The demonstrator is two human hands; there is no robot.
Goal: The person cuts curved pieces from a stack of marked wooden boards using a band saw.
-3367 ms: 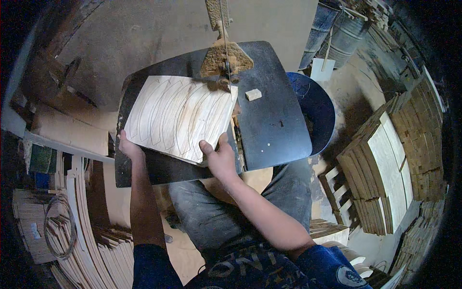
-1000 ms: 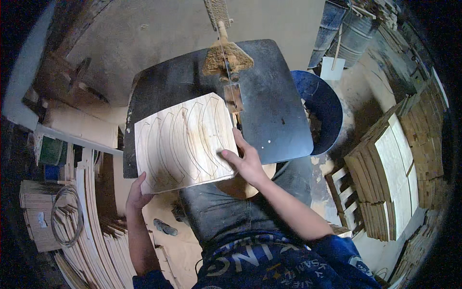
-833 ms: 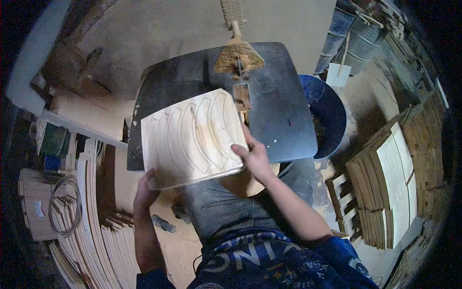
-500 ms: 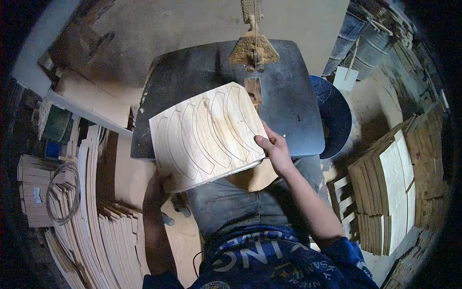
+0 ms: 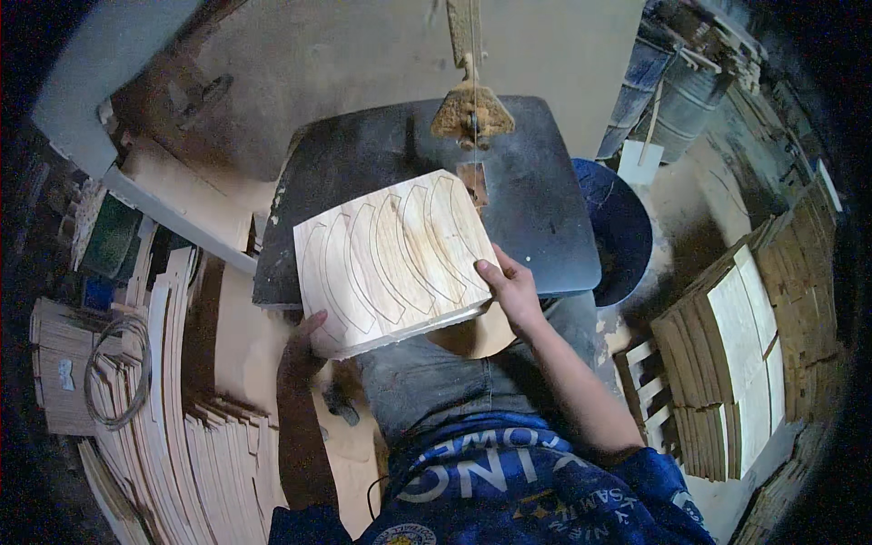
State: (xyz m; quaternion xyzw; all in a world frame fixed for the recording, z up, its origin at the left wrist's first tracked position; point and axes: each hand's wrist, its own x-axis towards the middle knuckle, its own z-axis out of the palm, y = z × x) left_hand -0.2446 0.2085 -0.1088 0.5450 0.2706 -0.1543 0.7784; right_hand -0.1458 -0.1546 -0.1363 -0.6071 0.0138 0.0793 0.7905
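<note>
A pale square wooden board [image 5: 391, 263], pencilled with several curved outlines and thick at its front edge, is tilted over the front left of a black saw table [image 5: 536, 218], slightly overhanging it. My left hand [image 5: 307, 336] grips its lower left corner, partly in shadow. My right hand [image 5: 509, 292] grips its right edge, thumb on the face and fingers underneath. Just beyond the board, a thin vertical band saw blade [image 5: 477, 154] runs from a sawdust-covered guide [image 5: 472, 113] down to an insert in the table.
A blue tub [image 5: 627, 227] sits right of the table, with drums [image 5: 663, 109] behind. Stacked boards on a pallet [image 5: 718, 363] stand at right. Thin wooden strips [image 5: 173, 381] and a coiled cable [image 5: 116, 368] fill the left side. My legs are below the table.
Since the earliest frame, the board has turned and come back from the blade toward me; a small offcut is gone from the table. Over the last second it has shifted right, still held.
</note>
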